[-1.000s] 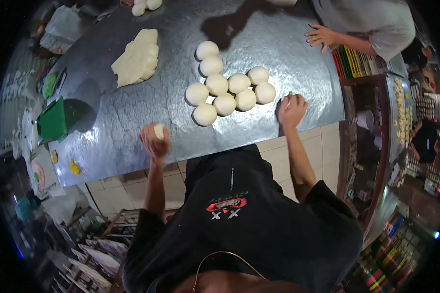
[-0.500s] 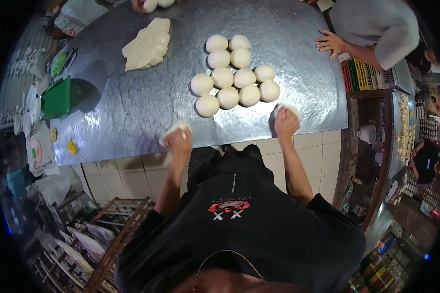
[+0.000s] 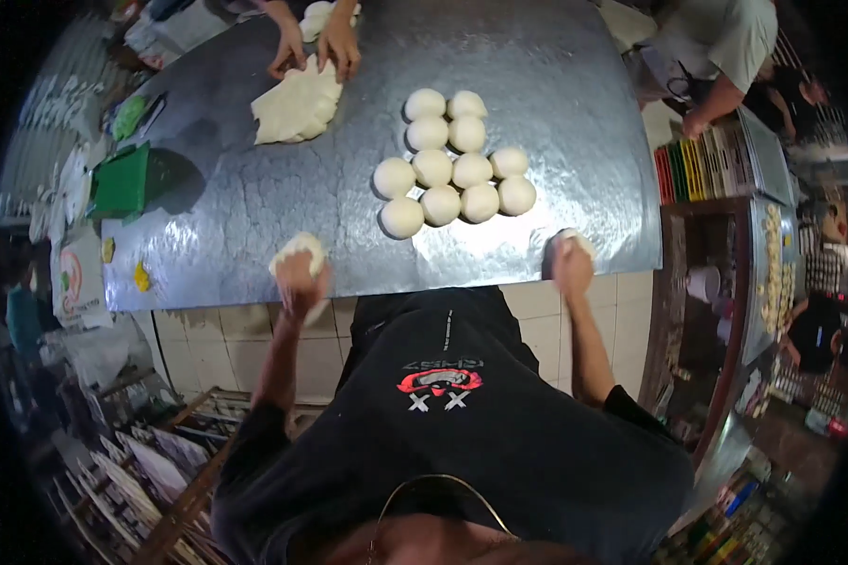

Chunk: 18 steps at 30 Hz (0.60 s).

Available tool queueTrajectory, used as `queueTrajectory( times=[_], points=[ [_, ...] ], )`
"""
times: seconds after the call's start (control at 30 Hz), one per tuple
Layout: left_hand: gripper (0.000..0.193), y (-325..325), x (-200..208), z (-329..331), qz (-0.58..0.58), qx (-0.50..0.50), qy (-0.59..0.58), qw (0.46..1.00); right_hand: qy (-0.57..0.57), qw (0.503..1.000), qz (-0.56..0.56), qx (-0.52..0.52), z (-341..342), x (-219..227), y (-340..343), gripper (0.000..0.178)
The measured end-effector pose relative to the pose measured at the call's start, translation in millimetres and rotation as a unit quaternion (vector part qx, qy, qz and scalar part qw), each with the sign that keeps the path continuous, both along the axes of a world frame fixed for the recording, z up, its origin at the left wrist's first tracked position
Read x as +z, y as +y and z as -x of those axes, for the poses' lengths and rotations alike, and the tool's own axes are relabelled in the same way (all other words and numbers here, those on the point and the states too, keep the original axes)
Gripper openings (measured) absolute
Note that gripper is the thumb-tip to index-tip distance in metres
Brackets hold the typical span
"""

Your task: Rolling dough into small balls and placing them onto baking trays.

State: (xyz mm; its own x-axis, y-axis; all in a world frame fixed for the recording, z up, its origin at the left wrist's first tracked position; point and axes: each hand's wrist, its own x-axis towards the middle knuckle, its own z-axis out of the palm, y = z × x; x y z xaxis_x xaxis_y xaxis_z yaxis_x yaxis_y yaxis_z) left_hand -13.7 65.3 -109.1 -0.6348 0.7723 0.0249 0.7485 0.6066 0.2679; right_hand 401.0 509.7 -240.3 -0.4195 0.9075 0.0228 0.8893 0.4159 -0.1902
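Observation:
My left hand (image 3: pixel 301 281) is closed over a piece of white dough (image 3: pixel 297 245) near the table's front edge. Further right, my right hand (image 3: pixel 573 269) curls over a second dough piece (image 3: pixel 580 239), which is mostly hidden by the fingers. Between and beyond my hands, several smooth round dough balls (image 3: pixel 441 205) sit packed together on the metal table (image 3: pixel 245 235). A flat, ragged-edged dough slab (image 3: pixel 297 105) lies at the far left, with another person's hands (image 3: pixel 337 45) on its back edge.
A green container (image 3: pixel 121 182) stands at the table's left edge, with a yellow scrap (image 3: pixel 141 276) nearer me. On the right, a person in a grey shirt (image 3: pixel 716 38) stands by colored crates (image 3: pixel 693 169). A wooden rack (image 3: pixel 193 480) is at lower left.
My left hand has shifted left with its dough, and my right hand slightly right. Another person's hands have reached the slab. The grey-shirted person's hand has left the tabletop.

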Motion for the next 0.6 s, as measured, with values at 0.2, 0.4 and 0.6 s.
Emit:
queueTrajectory(
  times=[0.2,0.4,0.6],
  points=[
    [0.035,47.5,-31.3,63.1,-0.113,0.101,-0.009,0.988,0.105,0.994,0.000,0.007,43.7,78.2,56.3,0.034],
    [0.051,100.7,-19.9,21.2,0.116,0.057,-0.082,0.988,-0.064,0.983,0.134,0.108,110.4,95.0,17.3,0.041],
    [0.044,93.6,-34.9,103.9,-0.179,0.099,-0.039,0.978,0.109,0.993,-0.037,0.014,116.3,98.5,86.1,0.052]
  ],
)
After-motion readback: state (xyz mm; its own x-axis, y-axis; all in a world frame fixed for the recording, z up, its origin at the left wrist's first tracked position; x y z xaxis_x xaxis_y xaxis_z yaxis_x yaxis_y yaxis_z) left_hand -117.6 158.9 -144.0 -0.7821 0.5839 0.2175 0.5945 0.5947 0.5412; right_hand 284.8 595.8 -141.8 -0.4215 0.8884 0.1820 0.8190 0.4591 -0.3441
